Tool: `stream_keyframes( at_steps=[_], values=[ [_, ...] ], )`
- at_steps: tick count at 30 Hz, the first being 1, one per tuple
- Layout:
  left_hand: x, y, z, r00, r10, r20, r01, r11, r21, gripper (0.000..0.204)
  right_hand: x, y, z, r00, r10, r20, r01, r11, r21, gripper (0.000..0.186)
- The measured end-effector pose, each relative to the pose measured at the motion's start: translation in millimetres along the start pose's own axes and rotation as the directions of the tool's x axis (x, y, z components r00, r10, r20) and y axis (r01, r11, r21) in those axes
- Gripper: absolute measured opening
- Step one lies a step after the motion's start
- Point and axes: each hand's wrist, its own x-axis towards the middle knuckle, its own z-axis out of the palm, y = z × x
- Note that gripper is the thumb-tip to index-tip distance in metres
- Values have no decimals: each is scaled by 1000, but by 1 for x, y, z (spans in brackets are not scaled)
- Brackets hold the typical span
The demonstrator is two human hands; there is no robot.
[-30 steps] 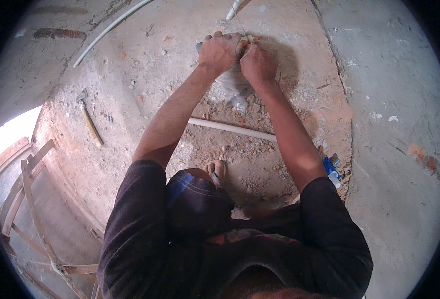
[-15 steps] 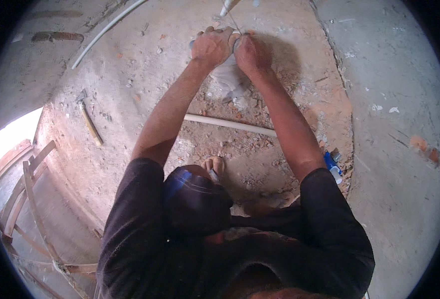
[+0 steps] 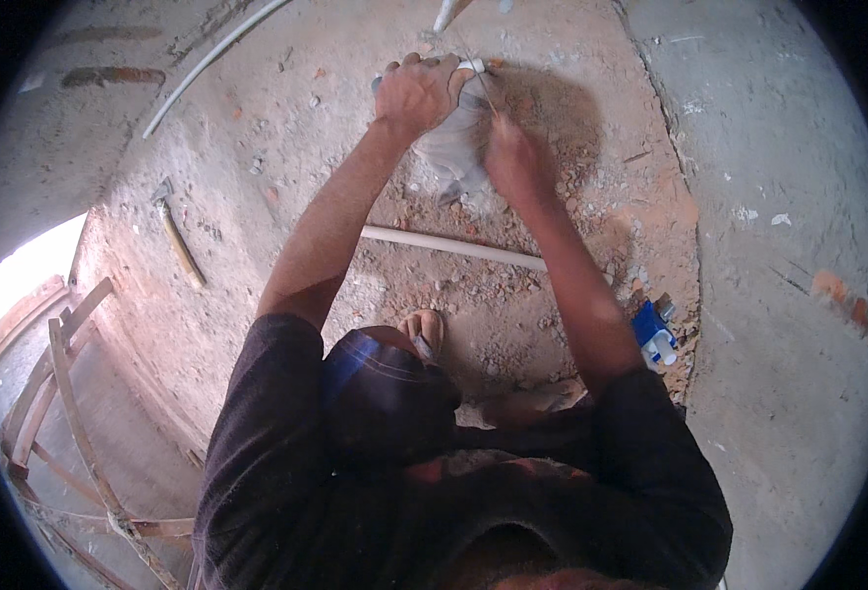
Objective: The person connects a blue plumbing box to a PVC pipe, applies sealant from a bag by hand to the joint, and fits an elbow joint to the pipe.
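Stretched out ahead of me, my left hand (image 3: pixel 416 96) is closed over a short white pipe (image 3: pixel 472 66), whose end shows past the thumb. Under the hand is a dusty, pale grey bundle (image 3: pixel 451 147) resting on the rubble. My right hand (image 3: pixel 520 165) grips a thin, narrow blade (image 3: pixel 483 87), which looks like a bare hacksaw blade. It slants from the fist up past the pipe's end. How the blade meets the pipe is too fine to make out.
A long white pipe (image 3: pixel 453 243) lies across the rubble before my foot (image 3: pixel 424 332). At left are a hammer-like tool (image 3: pixel 178 236) and a pale hose (image 3: pixel 208 74). Blue packaging (image 3: pixel 650 324) lies by my right arm; a wooden frame (image 3: pixel 80 423) stands lower left.
My right hand has drawn back toward me and slightly right, pulling the blade along. The white pipe's end now shows beside my left hand, which has stayed nearly still.
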Motion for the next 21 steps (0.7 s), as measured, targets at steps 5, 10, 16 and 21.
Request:
stream_keyframes(
  at_steps=[5,10,16,21],
  values=[
    [8,9,1,997,-65,51,66,998,-10,38,14,16,10,998,-34,-59,36,999,39,23],
    [2,4,-2,994,-58,95,55,998,40,39,30,9,16,990,-131,-59,130,991,-10,25],
    [7,7,0,996,-22,84,20,1000,24,39,12,15,0,998,-55,10,55,998,16,25],
    [4,-6,11,998,-20,66,17,999,35,43,42,0,15,999,-4,47,5,1000,-15,27]
  ],
)
